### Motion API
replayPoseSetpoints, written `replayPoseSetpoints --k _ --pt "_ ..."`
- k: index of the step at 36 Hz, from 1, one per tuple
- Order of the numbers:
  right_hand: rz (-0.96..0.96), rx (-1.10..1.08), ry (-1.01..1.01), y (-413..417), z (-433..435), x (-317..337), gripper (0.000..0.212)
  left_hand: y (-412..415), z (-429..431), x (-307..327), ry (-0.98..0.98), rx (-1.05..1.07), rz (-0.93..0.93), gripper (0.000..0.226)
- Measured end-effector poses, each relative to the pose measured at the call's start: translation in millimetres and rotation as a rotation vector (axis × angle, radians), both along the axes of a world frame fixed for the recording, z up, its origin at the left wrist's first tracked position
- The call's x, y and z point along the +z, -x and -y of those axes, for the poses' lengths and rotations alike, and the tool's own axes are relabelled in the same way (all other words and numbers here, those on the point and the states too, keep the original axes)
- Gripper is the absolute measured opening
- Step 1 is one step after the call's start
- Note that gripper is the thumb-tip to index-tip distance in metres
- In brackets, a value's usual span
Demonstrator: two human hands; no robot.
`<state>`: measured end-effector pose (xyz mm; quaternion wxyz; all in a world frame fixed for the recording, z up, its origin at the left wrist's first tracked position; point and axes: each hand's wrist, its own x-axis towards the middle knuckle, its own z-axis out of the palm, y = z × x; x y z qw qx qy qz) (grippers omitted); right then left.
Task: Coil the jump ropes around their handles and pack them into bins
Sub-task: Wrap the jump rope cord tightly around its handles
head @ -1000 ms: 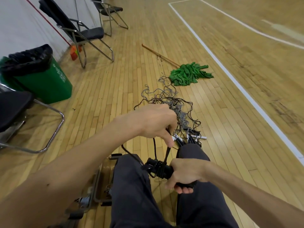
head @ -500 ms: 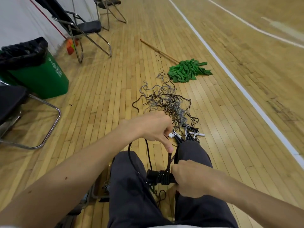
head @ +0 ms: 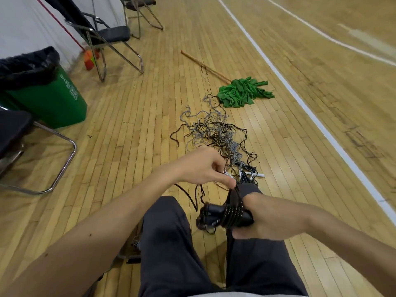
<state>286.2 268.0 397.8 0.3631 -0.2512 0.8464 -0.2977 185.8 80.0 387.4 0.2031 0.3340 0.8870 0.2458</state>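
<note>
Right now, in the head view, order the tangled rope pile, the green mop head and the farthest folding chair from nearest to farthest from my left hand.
1. Tangled rope pile, on the floor just beyond the left hand.
2. Green mop head, farther ahead, slightly right.
3. Farthest folding chair, by the wall at the top of the view.

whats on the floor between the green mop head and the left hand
In the head view, a tangled pile of black and grey jump ropes lies between the green mop head and the left hand.
</note>
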Motion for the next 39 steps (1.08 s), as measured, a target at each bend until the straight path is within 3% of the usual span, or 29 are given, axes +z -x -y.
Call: replayPoseSetpoints --k 4,11,17,21,28,35,39 --pt "0.03 -0.095 0.197 6.5 -7.4 0.3 0.022 -2.9 7.5 -12.5 -0.214 0.083 0.285 0.041" --pt "0.21 -0.271 0.325 2.1 -4.8 -4.1 0.018 -11.9 13.6 -27.9 -0.224 0.125 0.434 0.039" --pt "0.309 -0.539 0.512 5.1 -3.5 -10.1 0.015 -20.5 16.5 -33.7 -0.317 0.17 0.489 0.063" --pt "0.5 -0.651 0.674 10.8 -5.5 -12.7 0.013 -24.1 17.1 -31.7 -0.334 0.228 0.474 0.053" --pt "0.703 -0.67 0.886 17.9 -16.6 -19.7 0.038 -32.1 16.6 -30.3 -0.379 0.241 0.444 0.056" --pt "0.52 -0.789 0.745 18.3 -16.2 -27.3 0.014 -34.1 18.8 -31.2 -0.381 0.264 0.371 0.064" --pt "0.453 -0.886 0.705 20.9 -15.8 -34.0 0.02 -36.6 19.4 -37.8 -0.326 0.26 0.361 0.052"
